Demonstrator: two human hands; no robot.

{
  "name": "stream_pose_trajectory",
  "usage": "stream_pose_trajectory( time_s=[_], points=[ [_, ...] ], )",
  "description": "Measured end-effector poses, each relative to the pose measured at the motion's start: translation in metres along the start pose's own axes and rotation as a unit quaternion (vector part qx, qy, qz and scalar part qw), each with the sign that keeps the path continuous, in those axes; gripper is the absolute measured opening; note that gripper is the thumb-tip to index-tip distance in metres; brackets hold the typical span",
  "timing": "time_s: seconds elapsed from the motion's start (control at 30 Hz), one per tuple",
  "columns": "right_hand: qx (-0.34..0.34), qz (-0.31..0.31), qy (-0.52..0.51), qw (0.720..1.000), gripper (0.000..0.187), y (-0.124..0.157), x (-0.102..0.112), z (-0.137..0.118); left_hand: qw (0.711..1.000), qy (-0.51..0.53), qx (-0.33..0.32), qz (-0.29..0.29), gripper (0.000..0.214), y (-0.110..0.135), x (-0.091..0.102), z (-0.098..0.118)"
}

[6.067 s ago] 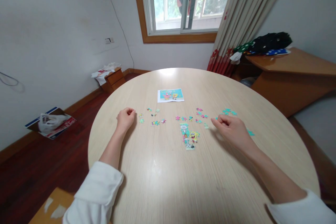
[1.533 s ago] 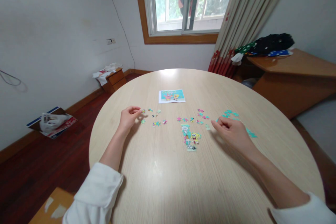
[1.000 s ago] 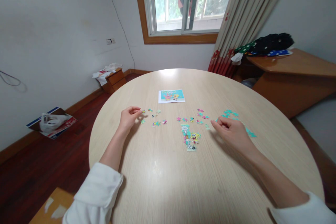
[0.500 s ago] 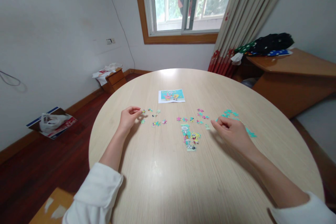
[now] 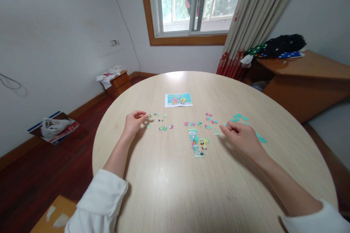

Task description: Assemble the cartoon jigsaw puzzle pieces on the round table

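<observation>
My left hand (image 5: 136, 121) hovers at the left group of small jigsaw pieces, thumb and fingers pinched together. Its fingertips meet the edge of a yellow and dark puzzle piece (image 5: 149, 115); whether they grip it, I cannot tell. My right hand (image 5: 242, 134) is curled closed beside a pale green piece (image 5: 216, 132); whatever its fingers hold is hidden. Between the hands lies a partly joined puzzle section (image 5: 193, 142) with a teal cartoon figure, and a yellow cartoon face part (image 5: 203, 142) adjoins its right side.
A printed picture (image 5: 179, 99) lies farther back on the round wooden table (image 5: 164, 196). Pink and teal pieces (image 5: 209, 119) sit right of centre. Teal pieces (image 5: 238, 117) lie beyond my right hand, which partly covers that group. A brown desk (image 5: 306, 69) stands at the right.
</observation>
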State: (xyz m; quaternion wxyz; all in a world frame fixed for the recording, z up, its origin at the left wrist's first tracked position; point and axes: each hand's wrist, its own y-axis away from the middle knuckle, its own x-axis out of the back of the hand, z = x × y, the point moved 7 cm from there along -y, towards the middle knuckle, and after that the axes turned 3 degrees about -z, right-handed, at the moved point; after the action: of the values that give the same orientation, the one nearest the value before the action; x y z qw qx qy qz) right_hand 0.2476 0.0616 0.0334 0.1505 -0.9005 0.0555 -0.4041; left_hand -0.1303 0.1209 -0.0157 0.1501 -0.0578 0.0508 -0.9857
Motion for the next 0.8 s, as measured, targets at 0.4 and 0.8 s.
stream_pose_trajectory(
  time_s=[0.4, 0.8],
  points=[
    [0.004, 0.009, -0.001, 1.0, 0.049, 0.0004, 0.0001, 0.0005, 1.0, 0.003, 0.003, 0.001, 0.042, -0.0004, 0.0002, -0.0002],
    [-0.002, -0.005, -0.004, 1.0, 0.045, -0.0003, 0.0007, -0.0025, 1.0, -0.005, -0.001, 0.004, 0.038, -0.0032, 0.002, -0.0042]
  ],
)
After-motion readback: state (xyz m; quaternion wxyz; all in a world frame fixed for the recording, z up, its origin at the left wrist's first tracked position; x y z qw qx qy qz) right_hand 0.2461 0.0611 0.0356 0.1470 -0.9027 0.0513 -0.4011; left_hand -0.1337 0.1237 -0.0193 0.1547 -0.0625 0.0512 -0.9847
